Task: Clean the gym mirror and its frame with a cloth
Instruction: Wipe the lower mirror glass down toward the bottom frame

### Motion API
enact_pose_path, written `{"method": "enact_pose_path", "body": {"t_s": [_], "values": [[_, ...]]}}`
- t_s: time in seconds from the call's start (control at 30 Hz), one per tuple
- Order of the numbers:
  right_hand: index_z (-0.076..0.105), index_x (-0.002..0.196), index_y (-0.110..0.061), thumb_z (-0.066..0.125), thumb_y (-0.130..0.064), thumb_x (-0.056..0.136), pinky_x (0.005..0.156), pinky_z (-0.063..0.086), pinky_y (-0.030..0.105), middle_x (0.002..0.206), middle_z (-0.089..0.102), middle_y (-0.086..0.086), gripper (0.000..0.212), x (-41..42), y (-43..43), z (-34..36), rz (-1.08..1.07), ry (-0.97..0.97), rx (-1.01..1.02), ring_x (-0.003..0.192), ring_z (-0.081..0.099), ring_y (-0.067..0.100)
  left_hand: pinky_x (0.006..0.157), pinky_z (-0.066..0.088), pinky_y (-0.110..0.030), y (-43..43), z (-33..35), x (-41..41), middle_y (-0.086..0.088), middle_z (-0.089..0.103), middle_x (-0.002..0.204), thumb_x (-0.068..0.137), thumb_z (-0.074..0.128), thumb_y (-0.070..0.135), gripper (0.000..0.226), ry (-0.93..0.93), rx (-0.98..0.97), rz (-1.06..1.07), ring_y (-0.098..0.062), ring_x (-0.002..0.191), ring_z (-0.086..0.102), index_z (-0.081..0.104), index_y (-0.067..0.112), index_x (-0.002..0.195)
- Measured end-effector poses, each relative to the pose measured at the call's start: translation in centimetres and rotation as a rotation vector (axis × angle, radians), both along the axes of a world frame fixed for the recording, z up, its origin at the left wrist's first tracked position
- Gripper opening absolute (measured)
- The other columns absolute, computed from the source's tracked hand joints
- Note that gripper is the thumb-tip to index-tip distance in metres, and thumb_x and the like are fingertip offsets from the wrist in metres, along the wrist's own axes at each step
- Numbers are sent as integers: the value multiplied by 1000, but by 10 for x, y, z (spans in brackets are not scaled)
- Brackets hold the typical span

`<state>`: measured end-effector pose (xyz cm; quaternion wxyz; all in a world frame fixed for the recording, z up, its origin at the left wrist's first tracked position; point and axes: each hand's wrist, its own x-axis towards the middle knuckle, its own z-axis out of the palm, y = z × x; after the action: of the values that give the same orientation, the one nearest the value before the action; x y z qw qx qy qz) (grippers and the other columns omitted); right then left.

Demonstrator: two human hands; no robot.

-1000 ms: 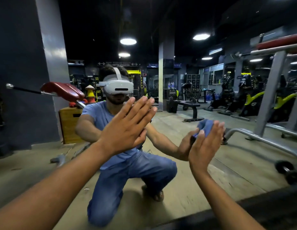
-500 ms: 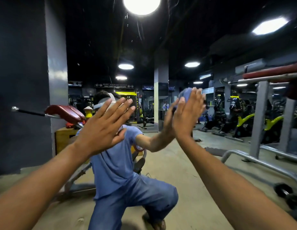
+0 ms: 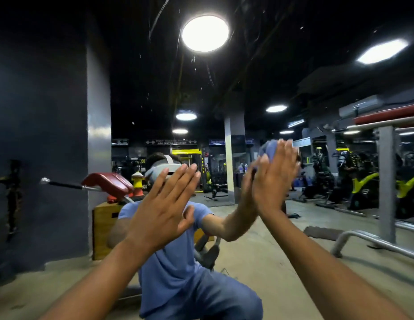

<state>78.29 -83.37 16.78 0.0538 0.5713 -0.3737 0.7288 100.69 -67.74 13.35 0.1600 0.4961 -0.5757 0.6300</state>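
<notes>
The gym mirror (image 3: 224, 88) fills the whole view, with smears and specks on its upper glass. My left hand (image 3: 164, 211) lies flat against the glass with straight, spread fingers at centre left. My right hand (image 3: 275, 179) presses a blue cloth (image 3: 267, 148) onto the glass at centre right, fingers straight over it. Only the cloth's top edge shows above the fingers. The mirror's frame is not in view.
The glass reflects a crouching person in a blue shirt and jeans (image 3: 178, 262), a red padded bench (image 3: 109, 183), a wooden box (image 3: 104, 227), a grey pillar (image 3: 98, 135) and exercise bikes (image 3: 363, 188). A grey metal rack (image 3: 386, 181) stands at right.
The view tilted upward. My right hand slid the cloth up the glass from low right to head height. The left hand stayed flat on the mirror.
</notes>
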Motion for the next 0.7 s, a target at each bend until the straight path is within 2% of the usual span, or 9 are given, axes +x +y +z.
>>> {"method": "enact_pose_path", "body": {"t_s": [0.1, 0.23, 0.3, 0.33, 0.4, 0.47, 0.5, 0.57, 0.7], "values": [[4, 167, -14, 13, -44, 110, 132, 0, 51, 176, -4, 7, 65, 40, 30, 35, 6, 134, -103, 162, -7, 26, 129, 24, -57, 4, 5, -3, -15, 17, 176, 102, 53, 39, 79, 103, -79, -56, -32, 163, 18, 25, 4, 167], [15, 167, -10, 32, -32, 112, 131, 9, 56, 176, 3, 11, 62, 42, 47, -29, 1, 629, -415, 163, 1, 28, 130, 23, -53, 8, 6, -5, -18, 28, 173, 103, 43, 37, 71, 153, -101, -77, -33, 160, 26, 32, 1, 164], [20, 166, -10, 37, -32, 110, 128, 17, 59, 176, 8, 10, 62, 12, 31, -54, -36, 804, -516, 163, 7, 27, 122, 33, -51, 12, 18, -7, -19, 44, 162, 100, 49, 31, 66, 145, -110, -74, -36, 148, 43, 44, 0, 158], [21, 166, -11, 37, -33, 110, 127, 19, 61, 176, 9, 10, 63, 0, 23, -53, -44, 780, -499, 163, 8, 27, 115, 39, -51, 14, 26, -9, -19, 50, 155, 97, 54, 28, 63, 137, -112, -67, -37, 138, 49, 50, 1, 153], [19, 167, -13, 30, -35, 110, 128, 15, 60, 176, 8, 9, 63, -7, 16, -30, -30, 564, -335, 163, 4, 25, 109, 41, -52, 15, 35, -9, -18, 52, 148, 92, 59, 25, 62, 128, -113, -20, -38, 130, 52, 53, 3, 150], [16, 168, -15, 23, -38, 110, 129, 8, 57, 176, 6, 8, 63, 8, 25, 5, 1, 353, -179, 163, 0, 24, 119, 35, -55, 13, 27, -9, -19, 44, 160, 95, 56, 29, 69, 129, -94, 33, -39, 143, 44, 43, 3, 158], [15, 168, -14, 23, -38, 111, 129, 6, 56, 176, 5, 9, 62, 19, 32, 15, 6, 328, -163, 163, -2, 26, 125, 29, -56, 10, 16, -9, -19, 34, 168, 98, 50, 30, 72, 135, -83, 51, -38, 153, 34, 35, 2, 163], [13, 168, -12, 27, -35, 112, 130, 6, 57, 176, 3, 12, 62, 39, 41, 11, -5, 408, -256, 163, -3, 30, 130, 19, -59, 4, -7, -10, -18, 15, 176, 103, 40, 31, 73, 167, -86, 61, -35, 163, 15, 22, 3, 168], [19, 166, -9, 49, -28, 108, 129, 13, 59, 175, 8, 13, 69, 43, 46, -82, 54, 618, -439, 162, 3, 35, 132, 13, -59, -1, -41, -18, -17, 10, 177, 107, 35, 30, 69, 229, -114, 50, -35, 164, 9, 18, 4, 168]]}}
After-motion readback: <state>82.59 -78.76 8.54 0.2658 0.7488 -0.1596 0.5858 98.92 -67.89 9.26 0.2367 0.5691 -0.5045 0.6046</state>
